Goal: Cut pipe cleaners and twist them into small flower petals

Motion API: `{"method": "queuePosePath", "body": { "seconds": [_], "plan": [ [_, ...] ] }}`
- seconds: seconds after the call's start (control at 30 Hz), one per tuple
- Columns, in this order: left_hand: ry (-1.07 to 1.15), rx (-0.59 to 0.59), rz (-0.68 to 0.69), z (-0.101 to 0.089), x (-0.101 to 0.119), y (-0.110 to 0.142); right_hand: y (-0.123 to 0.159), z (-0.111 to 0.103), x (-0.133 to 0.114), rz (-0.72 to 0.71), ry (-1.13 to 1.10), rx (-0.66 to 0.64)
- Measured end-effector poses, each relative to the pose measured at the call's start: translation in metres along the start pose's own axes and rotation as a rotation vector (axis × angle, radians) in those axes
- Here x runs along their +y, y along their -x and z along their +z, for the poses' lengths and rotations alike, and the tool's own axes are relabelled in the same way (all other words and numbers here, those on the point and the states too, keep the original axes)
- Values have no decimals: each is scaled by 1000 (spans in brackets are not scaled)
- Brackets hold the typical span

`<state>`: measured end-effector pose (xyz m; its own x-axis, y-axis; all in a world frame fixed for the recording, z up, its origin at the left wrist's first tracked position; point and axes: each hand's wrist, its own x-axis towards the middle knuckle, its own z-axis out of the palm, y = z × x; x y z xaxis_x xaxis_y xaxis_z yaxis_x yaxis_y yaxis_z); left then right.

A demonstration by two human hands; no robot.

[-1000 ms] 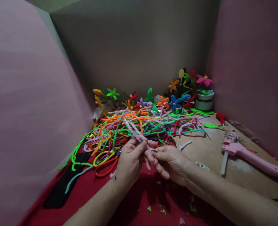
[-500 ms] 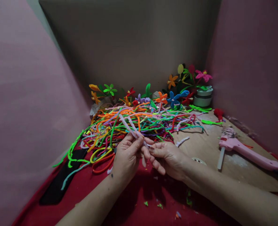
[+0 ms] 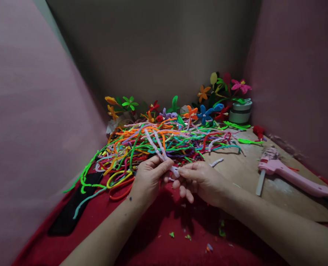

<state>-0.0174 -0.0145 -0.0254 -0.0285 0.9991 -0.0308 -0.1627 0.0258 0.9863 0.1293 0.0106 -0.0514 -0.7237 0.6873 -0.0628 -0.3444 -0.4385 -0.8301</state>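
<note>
A pale lilac pipe cleaner (image 3: 156, 145) is pinched between both hands, its two long ends sticking up and to the left in a narrow V. My left hand (image 3: 152, 177) closes thumb and fingers around it just below the V. At the lower end, my right hand (image 3: 201, 181) grips it between thumb and forefinger, with the other fingers curled loosely beneath. The fingers partly hide the bent or twisted part between the hands. Just beyond lies a heap of many-coloured pipe cleaners (image 3: 177, 138).
A pink glue gun (image 3: 294, 177) rests on a brown board (image 3: 236, 170) at the right. Pipe-cleaner flowers (image 3: 205, 114) and a pale green pot (image 3: 240, 112) stand behind the heap. A black flat object (image 3: 69, 218) lies at left on the red cloth (image 3: 152, 236), which carries small fuzzy scraps.
The right thumb and forefinger have shifted slightly up along the pipe cleaner, and more of it shows between the hands. Its upright ends have moved a little to the right.
</note>
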Motion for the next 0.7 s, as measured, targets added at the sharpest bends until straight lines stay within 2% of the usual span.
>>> {"method": "queuePosePath", "body": {
  "seconds": [0.2,0.33,0.43,0.53,0.7],
  "plan": [
    [9,9,-42,1,-6,1,3,8,2,-17,319,183],
    [-27,42,5,1,-8,1,2,10,2,4,285,222],
    [14,-15,11,-1,-7,-2,2,8,1,38,223,217],
    [80,-114,-8,-4,-4,-5,2,5,2,-10,139,133],
    [88,-151,-35,-10,-1,-6,0,1,6,-43,26,11]
  ]
}}
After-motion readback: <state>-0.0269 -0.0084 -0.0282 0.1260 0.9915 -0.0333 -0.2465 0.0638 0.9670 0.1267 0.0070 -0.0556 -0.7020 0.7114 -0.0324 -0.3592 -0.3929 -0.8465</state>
